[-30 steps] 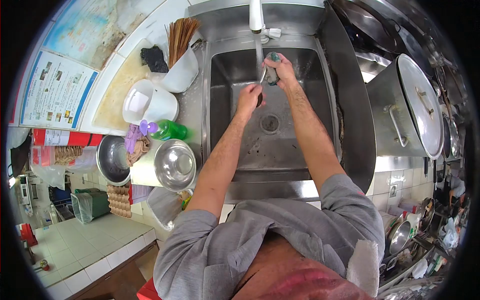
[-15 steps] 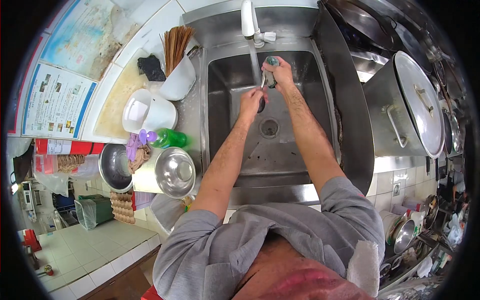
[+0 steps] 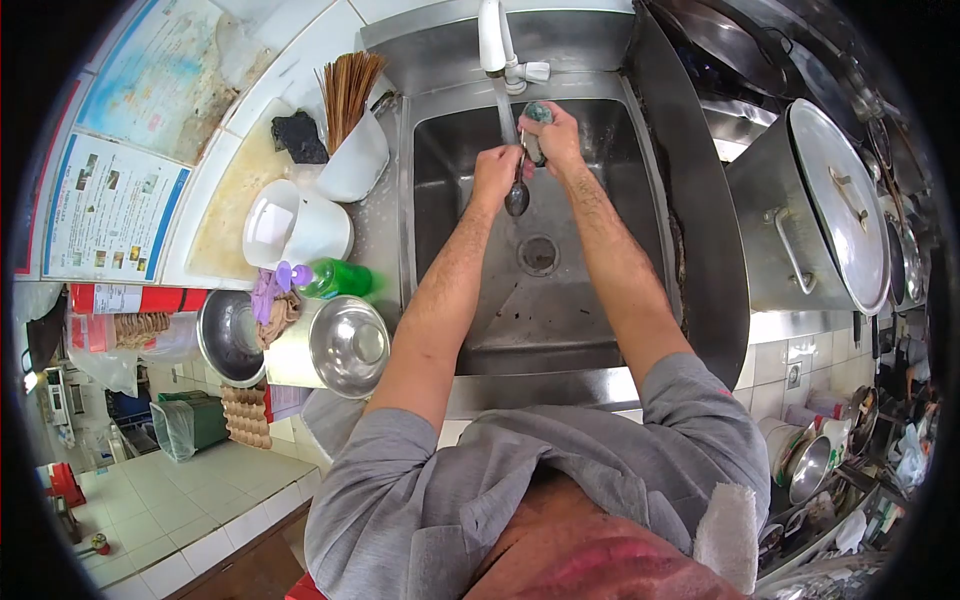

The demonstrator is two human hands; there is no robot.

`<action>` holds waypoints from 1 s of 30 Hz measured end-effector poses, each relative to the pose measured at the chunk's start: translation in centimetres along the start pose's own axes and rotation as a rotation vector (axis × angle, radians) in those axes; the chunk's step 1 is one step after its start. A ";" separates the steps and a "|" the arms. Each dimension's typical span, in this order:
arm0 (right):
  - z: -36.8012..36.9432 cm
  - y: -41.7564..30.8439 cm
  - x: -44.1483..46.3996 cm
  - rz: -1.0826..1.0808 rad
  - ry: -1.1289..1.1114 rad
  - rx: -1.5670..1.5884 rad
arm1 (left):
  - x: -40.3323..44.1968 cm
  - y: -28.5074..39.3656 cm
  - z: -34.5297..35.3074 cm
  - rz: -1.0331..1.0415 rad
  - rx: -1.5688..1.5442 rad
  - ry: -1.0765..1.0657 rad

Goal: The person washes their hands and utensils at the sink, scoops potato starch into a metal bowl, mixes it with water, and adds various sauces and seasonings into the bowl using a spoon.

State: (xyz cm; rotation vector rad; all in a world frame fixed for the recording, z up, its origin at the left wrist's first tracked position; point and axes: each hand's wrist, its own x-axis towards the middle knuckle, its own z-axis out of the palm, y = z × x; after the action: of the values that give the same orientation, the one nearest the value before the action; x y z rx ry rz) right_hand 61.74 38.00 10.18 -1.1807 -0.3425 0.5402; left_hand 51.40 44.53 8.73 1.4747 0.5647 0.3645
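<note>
Near the back edge of the sink (image 3: 545,318), the left hand (image 3: 496,172) grips a spoon (image 3: 516,200), the right hand (image 3: 558,138) a scouring pad (image 3: 538,111); scrubbing looks underway, the spoon not yet put down.

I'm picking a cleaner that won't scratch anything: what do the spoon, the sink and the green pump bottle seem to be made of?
Spoon: metal, probably stainless steel, polished; its dark bowl catches glints.
Sink: likely stainless steel, dull and worn, with grey, blurred reflections.
Pump bottle: probably plastic, smooth, translucent-looking, with glossy highlights; glass can't be ruled out.
</note>
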 end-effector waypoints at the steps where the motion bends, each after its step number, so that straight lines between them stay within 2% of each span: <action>1: -0.2 -0.1 0.3 -0.009 0.016 0.010 | -0.5 -0.1 0.2 0.001 0.003 -0.003; 3: -0.4 -0.6 0.7 0.034 0.042 0.032 | -1.6 -0.8 0.7 0.075 0.000 0.002; 4: -0.4 -0.6 1.0 0.006 0.049 0.066 | -2.4 -1.1 1.0 0.018 -0.048 0.005; 12: -0.1 0.7 0.3 0.004 0.062 0.026 | -3.7 -4.2 0.8 -0.007 -0.116 0.070; 14: 0.1 1.0 0.4 0.004 0.098 0.044 | -3.5 -4.1 0.8 -0.001 -0.144 0.068; 19: 0.1 0.7 1.4 -0.042 0.110 0.102 | -2.4 -2.1 0.9 0.004 0.025 0.015; 30: -0.4 0.1 2.9 -0.043 0.144 0.068 | -0.8 -2.1 1.2 0.020 -0.088 -0.027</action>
State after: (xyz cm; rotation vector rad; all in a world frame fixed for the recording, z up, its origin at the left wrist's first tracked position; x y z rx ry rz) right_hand 64.32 39.33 9.88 -1.1373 -0.2239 0.4235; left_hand 51.17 42.97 6.78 1.3993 0.5065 0.3796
